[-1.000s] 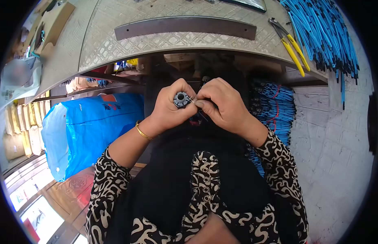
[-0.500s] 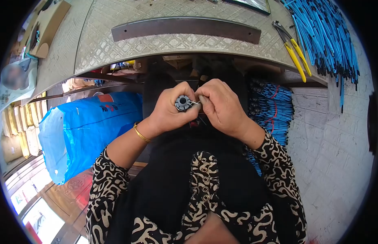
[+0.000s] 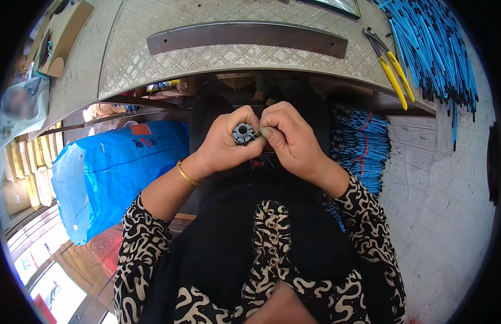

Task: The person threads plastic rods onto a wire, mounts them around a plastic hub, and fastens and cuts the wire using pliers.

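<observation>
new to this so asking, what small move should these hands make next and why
Probably a gentle pull on the thin strand with the right hand: its fingertips pinch close beside the dark round part, the strand seems to run between them, and the left hand has the part gripped.

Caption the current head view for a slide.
The left hand grips a dark, ring-faced part as the right hand pinches close beside it, before a workbench bearing yellow-handled pliers.
</observation>
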